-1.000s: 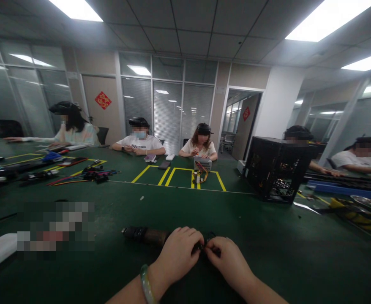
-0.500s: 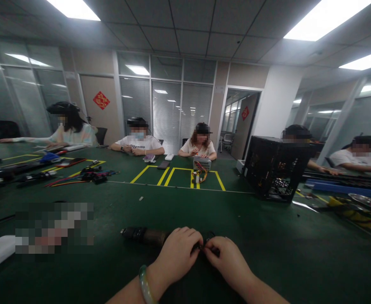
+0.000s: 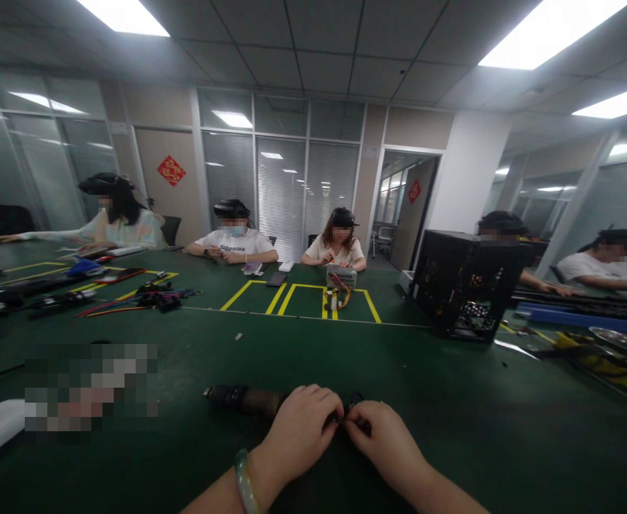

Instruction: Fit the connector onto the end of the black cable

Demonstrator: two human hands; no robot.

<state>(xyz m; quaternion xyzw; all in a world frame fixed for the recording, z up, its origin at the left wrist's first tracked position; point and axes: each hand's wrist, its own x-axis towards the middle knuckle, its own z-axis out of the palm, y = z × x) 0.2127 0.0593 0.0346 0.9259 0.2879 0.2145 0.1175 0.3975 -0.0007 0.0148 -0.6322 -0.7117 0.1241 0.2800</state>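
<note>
A dark, tube-shaped thing with black rings and a small metal tip at its left end lies on the green table in front of me. My left hand, with a green bangle at the wrist, is closed and covers the right part of this tube. Close beside it, my right hand is closed too, with thumb and fingertips pinched together. The fingertips of both hands meet at a small dark piece that I cannot make out. Behind the fingers a black part shows; whether it belongs to the tube is hidden.
A black computer case stands at the right. Cables and black parts lie at the left. A power supply with colored wires sits before a person across the table. Other people sit around. A white object lies at near left.
</note>
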